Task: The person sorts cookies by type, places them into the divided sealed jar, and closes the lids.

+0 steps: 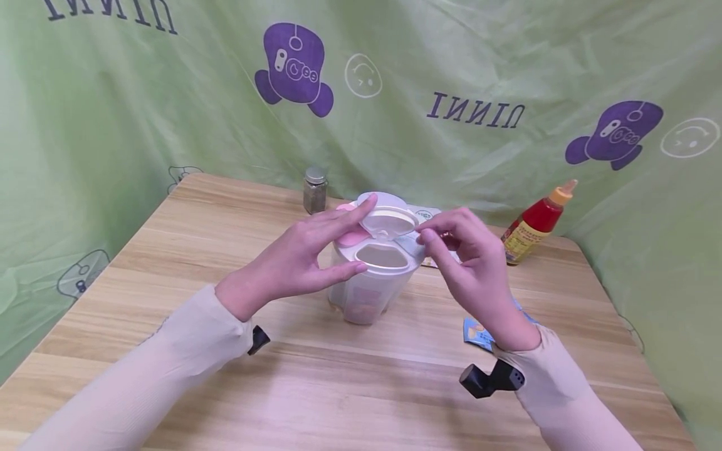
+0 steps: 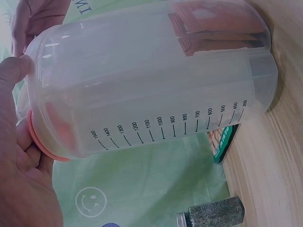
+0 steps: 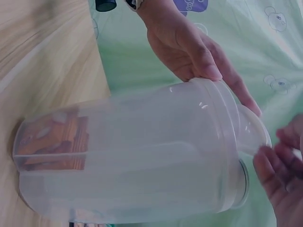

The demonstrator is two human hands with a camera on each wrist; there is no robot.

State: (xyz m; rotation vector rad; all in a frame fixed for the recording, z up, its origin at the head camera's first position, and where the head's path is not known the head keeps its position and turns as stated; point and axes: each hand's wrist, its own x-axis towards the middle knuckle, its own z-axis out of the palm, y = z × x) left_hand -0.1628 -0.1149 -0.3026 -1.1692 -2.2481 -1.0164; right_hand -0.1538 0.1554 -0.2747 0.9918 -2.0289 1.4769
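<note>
A clear plastic storage canister (image 1: 361, 304) with a white rim stands upright on the table. One white lid flap (image 1: 389, 222) is raised over its near compartment; a pink lid (image 1: 353, 237) covers the left one. Several orange-red sachets (image 2: 215, 23) lie at the canister's bottom. My left hand (image 1: 301, 250) holds the top from the left, thumb on the near rim and index finger at the flap's side. At the flap's right edge, my right hand (image 1: 470, 260) pinches with thumb and index finger; its other fingers are curled loosely.
A glass spice jar (image 1: 314, 191) stands at the back, left of the canister. A red sauce bottle (image 1: 533, 228) with an orange cap is at the back right. Under the right wrist lies a blue packet (image 1: 477, 334). Green cloth (image 1: 479, 56) hangs behind the wooden table (image 1: 316, 388).
</note>
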